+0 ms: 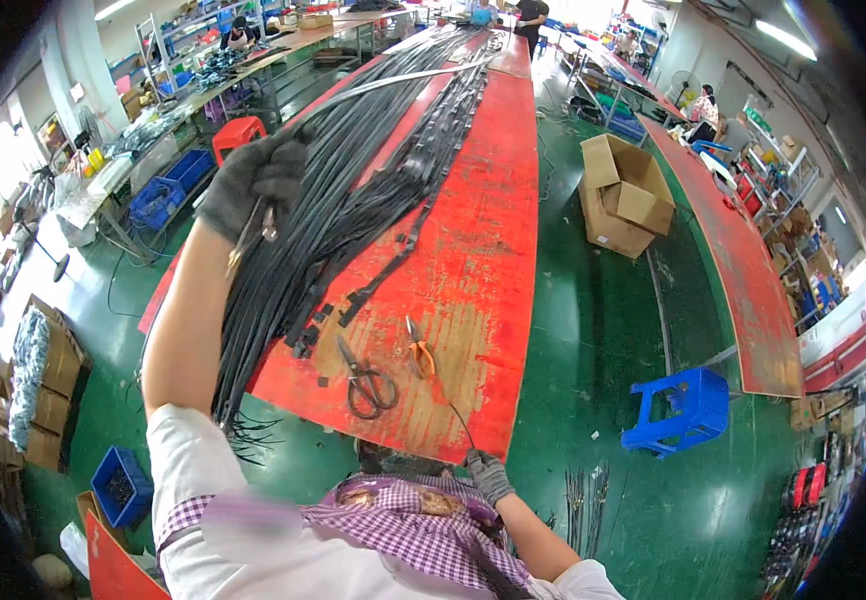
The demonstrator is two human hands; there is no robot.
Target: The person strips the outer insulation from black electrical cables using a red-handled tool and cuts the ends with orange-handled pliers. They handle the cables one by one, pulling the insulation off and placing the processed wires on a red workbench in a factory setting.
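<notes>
My left hand [258, 185], in a dark grey glove, is raised over the left side of the long red table [488, 230]. Its fingers are closed round a cable, whose thin ends with metallic tips [236, 255] hang below the fist. Beneath and beyond it lies a thick bundle of long black cables [298, 235]. At the table's near edge, my gloved right hand [490, 476] is curled round a thin dark cable [461, 424] reaching up toward the pliers. Black-handled scissors [368, 388] and orange-handled pliers [420, 352] lie on the near tabletop.
An open cardboard box [623, 195] stands right of the table, with a blue stool [678, 412] nearer. Another red table [718, 260] runs along the right. Blue crates [158, 203] sit at left; a blue bin [121, 487] is lower left. Other people are at the far end.
</notes>
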